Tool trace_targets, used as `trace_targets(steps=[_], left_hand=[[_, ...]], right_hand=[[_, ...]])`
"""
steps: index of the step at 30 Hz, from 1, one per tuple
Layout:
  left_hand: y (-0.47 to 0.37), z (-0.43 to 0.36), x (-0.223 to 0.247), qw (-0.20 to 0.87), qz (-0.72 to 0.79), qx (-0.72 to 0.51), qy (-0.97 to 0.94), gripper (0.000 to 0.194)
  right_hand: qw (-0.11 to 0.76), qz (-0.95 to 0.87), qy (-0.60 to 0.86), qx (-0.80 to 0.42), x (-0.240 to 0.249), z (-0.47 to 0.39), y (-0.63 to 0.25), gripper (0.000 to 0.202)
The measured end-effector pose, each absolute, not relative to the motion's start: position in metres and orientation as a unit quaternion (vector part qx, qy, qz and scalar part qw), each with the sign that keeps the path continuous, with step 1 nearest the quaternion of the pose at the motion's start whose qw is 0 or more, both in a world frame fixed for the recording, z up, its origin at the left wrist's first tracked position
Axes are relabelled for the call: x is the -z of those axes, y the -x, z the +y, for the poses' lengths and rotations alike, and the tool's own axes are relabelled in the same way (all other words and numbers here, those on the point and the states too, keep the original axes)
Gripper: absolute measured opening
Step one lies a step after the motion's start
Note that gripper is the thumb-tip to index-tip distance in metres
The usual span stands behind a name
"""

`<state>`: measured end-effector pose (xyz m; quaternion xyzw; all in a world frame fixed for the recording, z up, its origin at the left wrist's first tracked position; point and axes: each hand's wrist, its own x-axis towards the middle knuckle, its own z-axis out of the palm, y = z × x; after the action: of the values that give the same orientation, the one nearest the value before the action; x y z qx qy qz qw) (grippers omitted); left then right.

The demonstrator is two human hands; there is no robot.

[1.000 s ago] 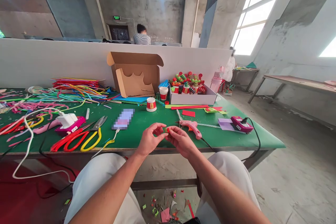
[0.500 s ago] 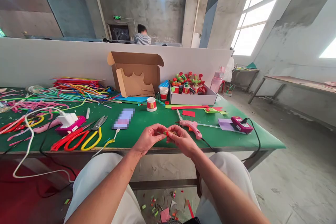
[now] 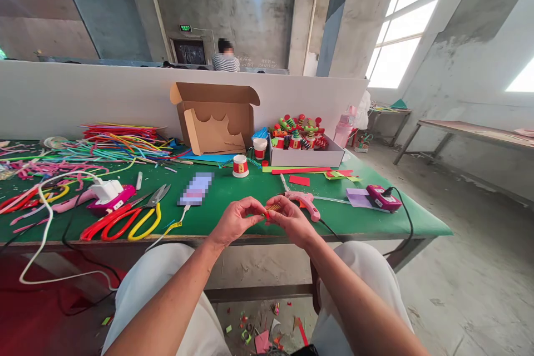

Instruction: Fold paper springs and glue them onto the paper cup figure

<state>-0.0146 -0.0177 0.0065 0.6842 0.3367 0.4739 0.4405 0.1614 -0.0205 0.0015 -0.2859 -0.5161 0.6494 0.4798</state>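
Note:
My left hand [image 3: 237,221] and my right hand [image 3: 287,217] meet above the front edge of the green table [image 3: 225,192]. Their fingertips pinch a small red piece [image 3: 266,214] between them; a ridged yellowish bit shows under my right fingers, too small to make out. Just right of my right hand lies a pink glue gun [image 3: 306,200]. Behind my hands stands a red and white paper cup [image 3: 241,167] with teal coiled strips at its sides. A red paper rectangle [image 3: 299,180] lies beyond the glue gun.
Scissors [image 3: 146,214], a phone [image 3: 196,189] and a white cable are on the left, with piled pipe cleaners [image 3: 120,144] behind. An open cardboard box [image 3: 221,117] and a white box [image 3: 306,157] of figures stand at the back. A power strip [image 3: 381,198] is at right.
My fingertips have shifted slightly around the small red piece, and more of the yellowish bit shows. The things on the table have not moved.

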Motion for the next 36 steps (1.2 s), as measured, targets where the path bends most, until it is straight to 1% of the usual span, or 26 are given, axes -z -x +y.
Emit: trace_targets(steps=[5,11,16,22,24,25,28,30,32,36], left_hand=[[0.012,-0.017,-0.004,0.446,0.360,-0.477,-0.666,0.027],[0.009,-0.018,-0.003,0.461,0.358,-0.475,-0.659,0.027],[0.006,-0.021,-0.003,0.414,0.354,-0.490,-0.681,0.026],[0.002,-0.018,0.007,0.373,0.404,-0.515,-0.657,0.025],[0.002,-0.016,0.009,0.386,0.414,-0.533,-0.630,0.026],[0.002,-0.015,0.009,0.397,0.418,-0.540,-0.613,0.027],[0.003,-0.013,0.009,0.422,0.433,-0.556,-0.570,0.030],[0.002,-0.012,0.009,0.417,0.442,-0.563,-0.560,0.031],[0.002,-0.013,0.009,0.383,0.439,-0.571,-0.579,0.030],[0.001,-0.018,0.009,0.243,0.394,-0.582,-0.669,0.020]], right_hand=[[0.498,-0.469,0.284,-0.672,0.001,-0.019,-0.161,0.036],[0.482,-0.455,0.292,-0.690,0.000,-0.020,-0.160,0.034],[0.473,-0.450,0.299,-0.696,-0.001,-0.022,-0.159,0.035],[0.473,-0.438,0.295,-0.705,0.001,-0.022,-0.157,0.038],[0.498,-0.428,0.314,-0.686,0.004,-0.021,-0.156,0.042],[0.524,-0.423,0.331,-0.660,0.005,-0.020,-0.156,0.043],[0.600,-0.436,0.377,-0.554,0.009,-0.017,-0.155,0.033],[0.606,-0.460,0.375,-0.530,0.011,-0.016,-0.154,0.030],[0.584,-0.456,0.355,-0.570,0.011,-0.015,-0.154,0.030],[0.546,-0.378,0.303,-0.684,0.010,-0.015,-0.156,0.037]])
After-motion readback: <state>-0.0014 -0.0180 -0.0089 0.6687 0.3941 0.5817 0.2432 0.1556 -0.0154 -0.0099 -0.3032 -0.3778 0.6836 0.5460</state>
